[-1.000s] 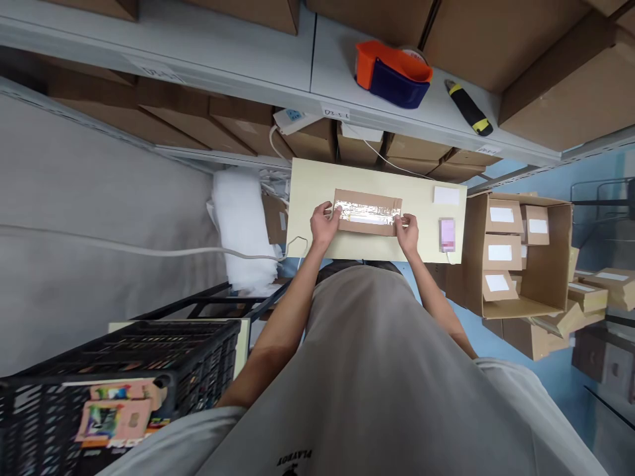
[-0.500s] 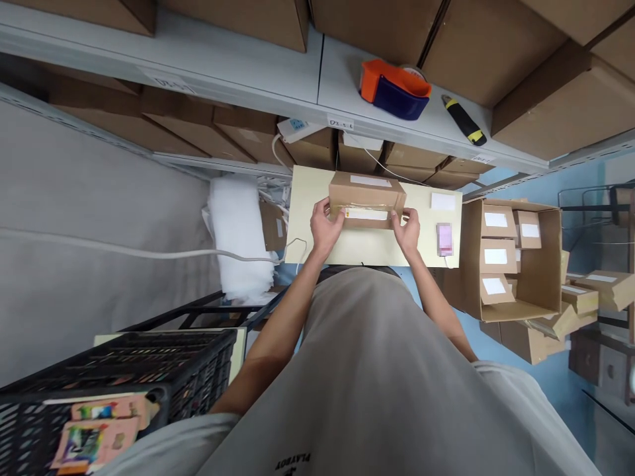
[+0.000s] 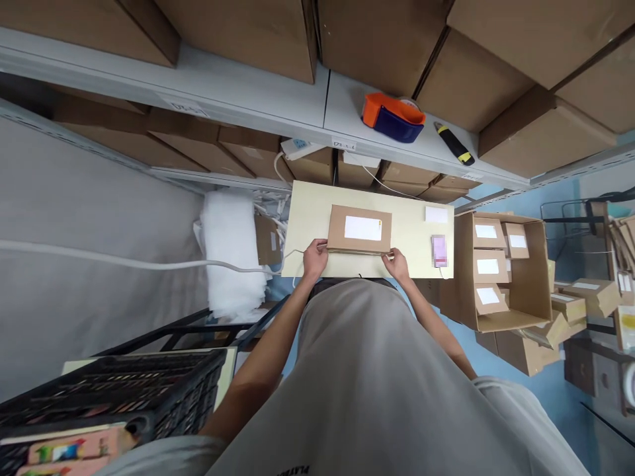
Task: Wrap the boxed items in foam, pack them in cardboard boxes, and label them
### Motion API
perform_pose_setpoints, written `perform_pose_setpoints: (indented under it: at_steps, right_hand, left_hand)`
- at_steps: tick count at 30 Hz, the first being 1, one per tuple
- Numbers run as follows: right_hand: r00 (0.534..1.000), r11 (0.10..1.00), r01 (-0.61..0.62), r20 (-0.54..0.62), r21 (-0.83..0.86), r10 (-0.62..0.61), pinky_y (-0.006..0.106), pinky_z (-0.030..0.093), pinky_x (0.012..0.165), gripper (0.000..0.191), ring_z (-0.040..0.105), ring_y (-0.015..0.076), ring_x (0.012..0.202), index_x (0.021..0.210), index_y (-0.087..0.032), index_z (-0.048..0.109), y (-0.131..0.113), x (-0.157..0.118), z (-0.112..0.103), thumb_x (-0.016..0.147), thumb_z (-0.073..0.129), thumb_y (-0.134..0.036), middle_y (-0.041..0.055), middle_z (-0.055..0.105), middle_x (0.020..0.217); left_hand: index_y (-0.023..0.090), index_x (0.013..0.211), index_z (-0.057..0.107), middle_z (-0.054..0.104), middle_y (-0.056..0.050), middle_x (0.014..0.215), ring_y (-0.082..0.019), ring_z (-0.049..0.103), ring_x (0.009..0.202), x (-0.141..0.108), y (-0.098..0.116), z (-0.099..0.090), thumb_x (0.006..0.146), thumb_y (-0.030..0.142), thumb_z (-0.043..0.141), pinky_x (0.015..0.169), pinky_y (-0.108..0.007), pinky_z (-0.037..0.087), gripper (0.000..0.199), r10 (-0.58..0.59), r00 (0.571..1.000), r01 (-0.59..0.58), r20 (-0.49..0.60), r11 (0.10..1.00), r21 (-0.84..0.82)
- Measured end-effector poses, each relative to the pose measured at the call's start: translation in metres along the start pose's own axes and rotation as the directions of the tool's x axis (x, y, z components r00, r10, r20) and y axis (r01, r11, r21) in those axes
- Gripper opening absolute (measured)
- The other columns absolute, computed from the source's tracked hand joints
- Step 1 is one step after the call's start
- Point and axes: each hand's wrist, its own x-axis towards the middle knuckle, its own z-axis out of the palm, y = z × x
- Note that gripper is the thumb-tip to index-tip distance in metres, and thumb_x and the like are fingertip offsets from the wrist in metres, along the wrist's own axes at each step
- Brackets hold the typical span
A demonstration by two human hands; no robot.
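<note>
A brown cardboard box (image 3: pixel 337 228) with a white label on its upward face rests on the pale yellow board (image 3: pixel 310 205) in front of me. My left hand (image 3: pixel 316 258) pinches the box at its near left corner. At the near right corner my right hand (image 3: pixel 395 263) grips it the same way, fingers closed on the lower edge. To the right on the board lie a white slip of paper (image 3: pixel 436 214) and a pink-screened phone (image 3: pixel 439 250) with a cable.
A shelf (image 3: pixel 258 86) above the board carries an orange-and-blue tape dispenser (image 3: pixel 394 118) and a utility knife (image 3: pixel 454 143). An open carton (image 3: pixel 536 271) of labelled boxes stands at right. White foam wrap (image 3: pixel 233 254) and a black crate (image 3: pixel 188 390) are on the left.
The box has been tipped so its labelled face is up instead of facing me. Both hands have shifted to its near lower corners, and the camera view has tilted slightly upward.
</note>
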Motion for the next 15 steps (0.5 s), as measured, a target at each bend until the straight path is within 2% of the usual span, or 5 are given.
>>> perform_pose_setpoints:
  at_steps: [5, 9, 12, 14, 15]
  right_hand:
    - [0.996, 0.990, 0.078, 0.059, -0.119, -0.071, 0.037, 0.064, 0.101, 0.024, 0.083, 0.0289, 0.104, 0.113, -0.018, 0.078, -0.017, -0.005, -0.019, 0.090, 0.071, -0.019, 0.0150, 0.087, 0.114]
    - [0.965, 0.957, 0.211, -0.116, -0.200, -0.237, 0.051, 0.053, 0.125, 0.046, 0.074, 0.0342, 0.133, 0.139, -0.013, 0.074, -0.059, 0.027, -0.083, 0.097, 0.055, -0.014, 0.0230, 0.077, 0.145]
    - [0.777, 0.860, 0.425, -0.374, -0.282, -0.507, 0.066, 0.050, 0.124, 0.046, 0.066, 0.0416, 0.139, 0.145, -0.013, 0.068, -0.115, 0.064, -0.146, 0.104, 0.049, -0.026, 0.0265, 0.072, 0.148]
    - [0.659, 0.799, 0.498, -0.453, -0.336, -0.601, 0.067, 0.044, 0.129, 0.050, 0.059, 0.0421, 0.147, 0.151, -0.014, 0.062, -0.157, 0.089, -0.182, 0.105, 0.051, -0.030, 0.0256, 0.066, 0.156]
    - [0.624, 0.777, 0.516, -0.464, -0.360, -0.629, 0.068, 0.041, 0.131, 0.051, 0.056, 0.0418, 0.149, 0.153, -0.015, 0.059, -0.177, 0.101, -0.195, 0.105, 0.051, -0.031, 0.0250, 0.063, 0.159]
  left_hand:
    - [0.021, 0.113, 0.073, 0.084, -0.013, 0.121, -0.033, 0.079, 0.126, 0.007, 0.007, -0.013, 0.081, 0.010, 0.058, 0.119, -0.050, 0.059, 0.037, 0.035, 0.999, -0.036, -0.034, 0.999, -0.028]
    - [0.022, 0.118, 0.076, 0.079, -0.016, 0.134, -0.036, 0.072, 0.137, 0.026, 0.047, -0.024, 0.085, 0.013, 0.059, 0.128, -0.055, 0.053, 0.038, 0.197, 0.969, -0.207, -0.150, 0.977, -0.057]
    - [0.025, 0.118, 0.077, 0.080, -0.013, 0.131, -0.035, 0.073, 0.133, 0.041, 0.110, -0.027, 0.096, 0.022, 0.059, 0.124, -0.054, 0.054, 0.028, 0.439, 0.868, -0.469, -0.232, 0.878, -0.093]
    - [0.025, 0.118, 0.078, 0.081, -0.012, 0.130, -0.033, 0.073, 0.131, 0.046, 0.160, -0.028, 0.102, 0.028, 0.059, 0.122, -0.052, 0.055, 0.025, 0.570, 0.785, -0.608, -0.242, 0.784, -0.124]
    - [0.025, 0.118, 0.078, 0.081, -0.011, 0.129, -0.032, 0.074, 0.128, 0.046, 0.184, -0.029, 0.103, 0.028, 0.059, 0.120, -0.051, 0.057, 0.024, 0.617, 0.747, -0.657, -0.247, 0.741, -0.138]
